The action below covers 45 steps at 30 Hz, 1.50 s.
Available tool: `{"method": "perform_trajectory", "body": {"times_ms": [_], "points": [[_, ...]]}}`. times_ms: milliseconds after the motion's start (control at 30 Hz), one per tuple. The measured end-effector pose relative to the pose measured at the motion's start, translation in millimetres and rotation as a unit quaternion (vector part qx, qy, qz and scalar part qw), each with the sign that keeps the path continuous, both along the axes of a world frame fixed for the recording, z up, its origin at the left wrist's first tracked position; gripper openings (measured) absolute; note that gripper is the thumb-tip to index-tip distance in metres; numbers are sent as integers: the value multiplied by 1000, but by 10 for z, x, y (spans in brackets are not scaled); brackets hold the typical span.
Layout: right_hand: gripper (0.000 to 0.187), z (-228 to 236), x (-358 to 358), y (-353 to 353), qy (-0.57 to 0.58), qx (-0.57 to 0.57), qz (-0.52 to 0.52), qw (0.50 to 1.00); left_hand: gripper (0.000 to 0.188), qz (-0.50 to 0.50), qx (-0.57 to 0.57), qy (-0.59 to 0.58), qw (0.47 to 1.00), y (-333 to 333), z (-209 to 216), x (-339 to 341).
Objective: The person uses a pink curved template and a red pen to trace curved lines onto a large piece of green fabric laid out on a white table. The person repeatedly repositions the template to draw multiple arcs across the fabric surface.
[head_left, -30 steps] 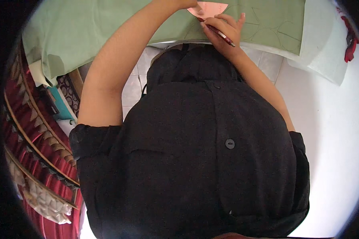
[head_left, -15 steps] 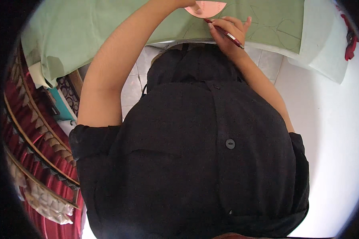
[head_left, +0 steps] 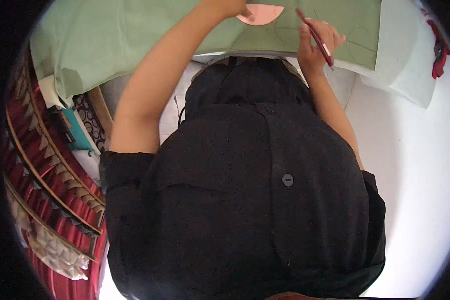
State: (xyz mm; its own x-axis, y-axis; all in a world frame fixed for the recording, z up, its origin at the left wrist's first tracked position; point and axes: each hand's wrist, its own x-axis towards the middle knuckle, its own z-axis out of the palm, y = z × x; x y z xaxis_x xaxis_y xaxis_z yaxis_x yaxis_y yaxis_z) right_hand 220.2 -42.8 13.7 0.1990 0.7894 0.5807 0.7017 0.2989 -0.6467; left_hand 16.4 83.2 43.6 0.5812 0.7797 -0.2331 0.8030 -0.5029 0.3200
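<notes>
Shifted the dark red pen (head_left: 318, 40) rightward, away from the pink half-round paper (head_left: 261, 15).
Gripped it in the fingers of the right hand (head_left: 312, 56) over the green cloth (head_left: 100, 47); with the left hand (head_left: 230, 6), laid a fingertip on the paper near the top edge of view, could not tell the rest. Blocked some cloth with the left forearm (head_left: 172, 65), much tiled floor (head_left: 170, 116) with the black shirt (head_left: 235, 210); had red pleated fabric (head_left: 42, 162) far left.
</notes>
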Motion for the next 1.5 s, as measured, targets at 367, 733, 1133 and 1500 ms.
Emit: {"method": "perform_trajectory", "body": {"times_ms": [367, 733, 1133, 1500], "points": [[22, -47, 114, 243, -107, -82, -6, 991, 29, 160, 63, -93, 981, -647, -45, 8], [24, 26, 253, 341, -83, -74, -20, 994, 16, 282, -50, -342, 895, -599, 126, -779], [23, 141, -30, 412, -78, -90, 79, 990, 28, 180, 197, -171, 949, -1236, 1, -944], [20, -52, -249, 342, -114, -128, 165, 971, 31, 190, 160, -194, 949, -1394, -290, -897]]}}
